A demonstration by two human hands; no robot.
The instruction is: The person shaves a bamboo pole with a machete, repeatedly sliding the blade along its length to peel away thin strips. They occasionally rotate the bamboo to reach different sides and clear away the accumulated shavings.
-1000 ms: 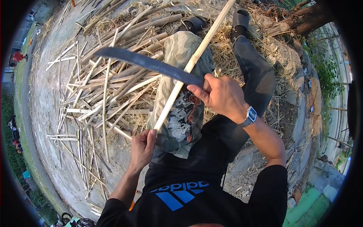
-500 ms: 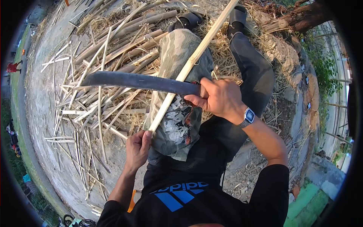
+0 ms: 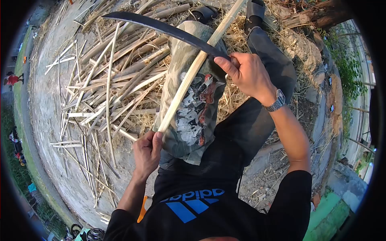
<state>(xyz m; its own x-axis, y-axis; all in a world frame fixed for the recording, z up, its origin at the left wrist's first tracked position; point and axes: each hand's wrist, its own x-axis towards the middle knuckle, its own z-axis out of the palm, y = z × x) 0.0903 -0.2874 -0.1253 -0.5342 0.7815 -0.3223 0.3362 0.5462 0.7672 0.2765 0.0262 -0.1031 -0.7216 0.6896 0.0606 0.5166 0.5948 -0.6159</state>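
My left hand (image 3: 147,152) grips the near end of a long pale wooden strip (image 3: 183,88) between thumb and fingers. The strip slants up and right across a camouflage cloth (image 3: 181,54) with a printed patch, lying over one of my legs. My right hand (image 3: 248,75) is closed round the handle of a long, dark curved blade (image 3: 161,27). The blade crosses the strip's upper part and points to the upper left. The handle is mostly hidden by my fingers.
Split strips and sticks (image 3: 120,80) lie in a loose pile on the ground to the left. Shavings surround my sandalled feet. A thick log (image 3: 317,18) is at the upper right. An orange object (image 3: 142,209) shows by my left forearm. A person in red (image 3: 13,79) is far left.
My right hand and the blade have moved up along the strip, away from my body, and the blade's tip has swung upward. My left hand keeps its grip, slightly higher.
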